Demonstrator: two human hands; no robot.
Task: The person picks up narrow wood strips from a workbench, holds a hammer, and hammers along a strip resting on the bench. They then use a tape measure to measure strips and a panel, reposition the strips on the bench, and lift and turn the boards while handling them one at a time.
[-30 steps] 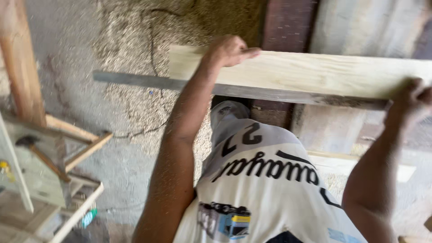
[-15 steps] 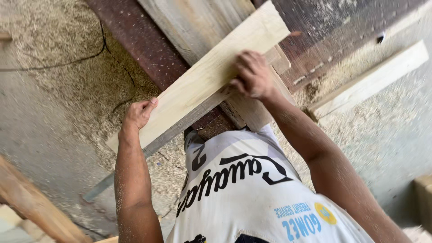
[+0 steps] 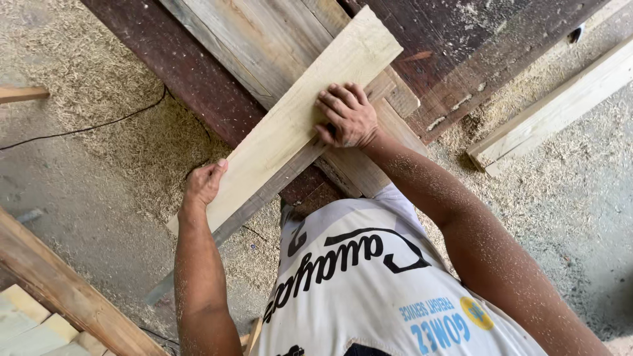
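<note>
Since half a second ago, we have kept the pale plank (image 3: 297,125) on its slant, with little shift. Our left hand (image 3: 203,184) is curled closed around its lower edge at 8 o'clock; our right hand (image 3: 348,117) presses flat, fingers spread, on its face at centre. It lies across darker weathered boards (image 3: 217,46), above the sawdust-strewn floor (image 3: 119,132). We judge it stiff, fairly light, rough and splintery, best held at both edges. No packages or signs show; a white shirt (image 3: 369,283) carries black, blue and yellow print at 6 o'clock.
</note>
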